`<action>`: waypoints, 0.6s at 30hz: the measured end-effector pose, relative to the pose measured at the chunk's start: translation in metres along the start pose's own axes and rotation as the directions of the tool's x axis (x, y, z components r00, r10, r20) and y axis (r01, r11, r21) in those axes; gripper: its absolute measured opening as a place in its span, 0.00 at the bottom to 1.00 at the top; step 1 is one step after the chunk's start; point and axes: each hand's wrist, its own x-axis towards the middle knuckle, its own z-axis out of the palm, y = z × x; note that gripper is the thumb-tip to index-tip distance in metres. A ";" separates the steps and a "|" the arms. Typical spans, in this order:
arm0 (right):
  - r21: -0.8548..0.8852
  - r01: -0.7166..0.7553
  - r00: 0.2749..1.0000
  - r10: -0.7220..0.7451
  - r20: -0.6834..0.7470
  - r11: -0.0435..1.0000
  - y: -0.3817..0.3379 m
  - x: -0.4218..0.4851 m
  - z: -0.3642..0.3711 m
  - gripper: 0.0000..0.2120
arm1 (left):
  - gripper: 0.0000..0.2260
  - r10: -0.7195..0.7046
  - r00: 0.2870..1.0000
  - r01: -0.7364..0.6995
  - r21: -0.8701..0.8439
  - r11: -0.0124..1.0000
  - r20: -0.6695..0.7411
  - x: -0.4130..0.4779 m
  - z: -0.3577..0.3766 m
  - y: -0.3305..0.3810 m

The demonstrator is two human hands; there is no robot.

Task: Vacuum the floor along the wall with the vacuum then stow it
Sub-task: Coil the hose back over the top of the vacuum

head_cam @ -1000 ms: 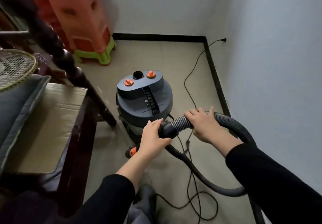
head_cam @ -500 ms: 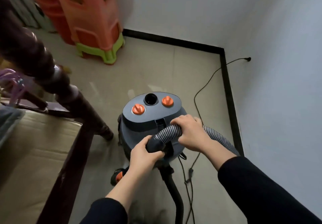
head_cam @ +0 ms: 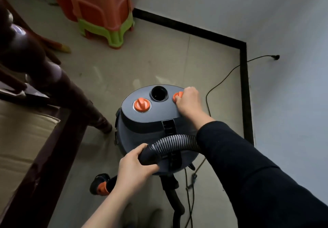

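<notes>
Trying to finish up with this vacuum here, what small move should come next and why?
Probably turn the right orange knob that the right hand is pinching, likely the switch: the power cord looks plugged into the wall, while the left hand holds the hose on the vacuum.

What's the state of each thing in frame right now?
left hand: closed around hose end
right hand: gripping right orange knob
hose: draped across vacuum top
vacuum: upright, round top port open
left orange knob: untouched
power cord: plugged into wall
stacked plastic stools: nested, standing on floor
</notes>
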 end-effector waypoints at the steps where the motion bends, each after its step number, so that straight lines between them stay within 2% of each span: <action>1: -0.022 0.011 1.000 -0.012 -0.013 1.000 -0.001 0.000 0.000 0.12 | 0.18 -0.011 1.000 0.011 -0.005 1.000 -0.008 0.000 0.001 -0.001; 5: -0.075 0.071 0.997 -0.070 0.011 0.995 0.002 0.003 0.000 0.11 | 0.22 -0.056 0.998 0.055 -0.030 0.998 -0.018 -0.001 0.004 -0.003; 7: -0.075 0.105 0.994 -0.102 0.040 0.992 0.006 0.007 -0.003 0.12 | 0.21 -0.057 0.998 0.056 -0.044 0.997 -0.019 -0.002 0.005 -0.004; 9: -0.022 0.135 0.988 -0.133 0.082 0.991 0.014 0.007 -0.009 0.14 | 0.18 -0.047 0.999 0.046 -0.061 0.997 -0.025 -0.004 0.007 -0.004; 11: 0.142 0.172 0.974 -0.190 0.124 0.975 0.029 -0.006 -0.019 0.18 | 0.16 -0.043 0.998 0.040 -0.075 0.996 -0.043 -0.007 0.008 -0.006; 13: 0.288 0.198 0.948 -0.258 0.186 0.937 0.053 -0.035 -0.033 0.26 | 0.16 -0.051 0.996 0.044 -0.099 0.994 -0.072 -0.010 0.006 -0.011; 14: 0.278 0.216 0.934 -0.281 0.220 0.936 0.069 -0.053 -0.038 0.33 | 0.16 -0.064 0.994 0.053 -0.124 0.991 -0.086 -0.012 0.003 -0.014; 16: 0.166 0.232 0.925 -0.270 0.266 0.958 0.107 -0.085 -0.042 0.44 | 0.18 -0.095 0.988 0.069 -0.205 0.976 -0.122 -0.017 -0.002 -0.018; 18: 0.053 0.192 0.944 -0.199 0.263 0.980 0.144 -0.108 -0.033 0.47 | 0.17 -0.128 0.977 0.079 -0.270 0.960 -0.172 -0.019 -0.007 -0.025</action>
